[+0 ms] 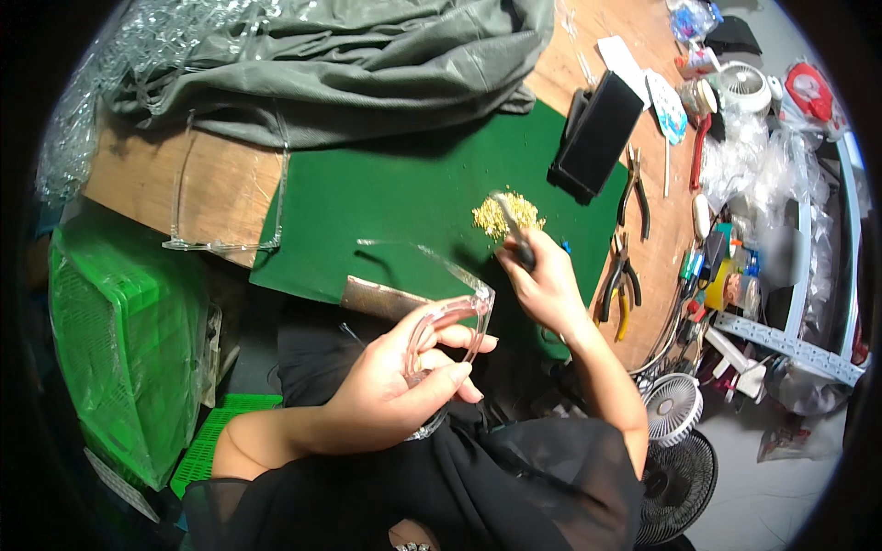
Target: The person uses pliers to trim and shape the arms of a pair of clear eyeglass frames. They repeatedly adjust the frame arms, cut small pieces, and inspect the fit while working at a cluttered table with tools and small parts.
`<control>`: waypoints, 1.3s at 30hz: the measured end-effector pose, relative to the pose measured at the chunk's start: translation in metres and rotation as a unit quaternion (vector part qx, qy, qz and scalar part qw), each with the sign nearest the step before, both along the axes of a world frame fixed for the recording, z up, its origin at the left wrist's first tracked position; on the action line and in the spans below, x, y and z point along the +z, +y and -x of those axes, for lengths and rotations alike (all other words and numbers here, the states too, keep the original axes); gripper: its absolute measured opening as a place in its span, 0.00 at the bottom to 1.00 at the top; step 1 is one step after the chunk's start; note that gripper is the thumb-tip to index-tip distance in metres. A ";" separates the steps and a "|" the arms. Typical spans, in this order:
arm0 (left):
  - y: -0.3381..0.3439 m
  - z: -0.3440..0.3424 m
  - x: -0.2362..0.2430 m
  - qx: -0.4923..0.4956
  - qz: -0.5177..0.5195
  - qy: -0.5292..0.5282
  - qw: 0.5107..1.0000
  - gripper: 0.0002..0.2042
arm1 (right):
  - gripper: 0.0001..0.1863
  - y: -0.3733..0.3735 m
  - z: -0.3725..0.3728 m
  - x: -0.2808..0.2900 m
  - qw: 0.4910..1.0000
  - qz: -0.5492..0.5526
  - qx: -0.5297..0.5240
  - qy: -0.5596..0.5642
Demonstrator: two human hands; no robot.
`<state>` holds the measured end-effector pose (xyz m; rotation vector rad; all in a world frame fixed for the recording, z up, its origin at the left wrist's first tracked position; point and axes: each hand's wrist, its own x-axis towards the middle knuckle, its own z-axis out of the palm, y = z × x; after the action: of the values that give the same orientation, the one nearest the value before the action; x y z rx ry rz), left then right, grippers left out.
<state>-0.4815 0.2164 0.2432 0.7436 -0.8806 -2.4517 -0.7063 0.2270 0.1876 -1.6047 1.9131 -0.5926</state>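
Note:
A clear plastic eyeglass frame [487,303] is in my left hand [390,372], its fingers closed around one rim. One temple arm of the frame stretches out over the green mat [322,211]. My right hand [549,285] grips a slim tool [524,250] with a dark handle and a grey tip; blur hides its exact kind. The tip reaches a pile of tiny gold-coloured pieces [524,211] on the mat. A second clear eyeglass frame [220,246] rests at the left on the wooden table [138,174].
Behind the mat lies grey cloth [367,83] beside bubble wrap [78,138]. A phone-like black device [602,133] leans at the right, near pliers [634,193] and more pliers [621,275]. Green crates [129,321] stand left; small fans [673,409] stand right.

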 end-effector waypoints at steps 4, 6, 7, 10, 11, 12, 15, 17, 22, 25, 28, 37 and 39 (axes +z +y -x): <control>-0.001 -0.001 0.002 -0.002 -0.052 0.004 0.999 0.24 | 0.07 0.019 -0.018 0.045 0.977 0.080 -0.021 -0.199; -0.001 -0.002 0.003 -0.025 -0.065 0.020 0.997 0.24 | 0.10 0.018 -0.034 0.060 0.959 0.212 0.051 -0.179; 0.000 -0.002 0.005 -0.031 -0.078 0.028 0.996 0.24 | 0.11 0.014 -0.037 0.067 0.943 0.279 0.116 -0.139; 0.007 -0.004 0.010 -0.027 -0.104 0.046 0.993 0.25 | 0.15 0.013 -0.038 0.056 0.924 0.325 0.176 -0.103; 0.007 -0.005 0.009 -0.040 -0.094 0.044 0.994 0.25 | 0.14 0.015 -0.038 0.050 0.919 0.335 0.172 -0.113; 0.006 -0.006 0.009 -0.053 -0.085 0.045 0.994 0.25 | 0.13 0.016 -0.037 0.048 0.917 0.340 0.174 -0.118; 0.007 -0.005 0.008 -0.068 -0.055 0.042 0.995 0.24 | 0.11 0.018 -0.036 0.045 0.909 0.352 0.170 -0.144; 0.005 -0.005 0.009 -0.091 -0.041 0.028 0.995 0.25 | 0.09 0.018 -0.039 0.044 0.905 0.359 0.151 -0.171; 0.004 -0.005 0.011 -0.108 -0.029 0.029 0.993 0.25 | 0.07 0.019 -0.037 0.043 0.900 0.338 0.149 -0.230; 0.005 -0.005 0.010 -0.111 -0.029 0.032 0.993 0.25 | 0.07 0.020 -0.037 0.042 0.896 0.333 0.147 -0.253; 0.005 -0.004 0.010 -0.109 -0.036 0.038 0.993 0.25 | 0.07 0.020 -0.034 0.043 0.897 0.325 0.159 -0.252; 0.007 -0.003 0.008 -0.119 -0.003 0.037 0.992 0.24 | 0.08 0.020 -0.028 0.048 0.904 0.295 0.177 -0.252; 0.007 -0.002 0.008 -0.116 0.003 0.038 0.992 0.24 | 0.08 0.020 -0.027 0.048 0.904 0.294 0.181 -0.250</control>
<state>-0.4791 0.2234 0.2513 0.5677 -0.9944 -2.6590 -0.6791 0.2472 0.2356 -1.8597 1.0673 -1.3524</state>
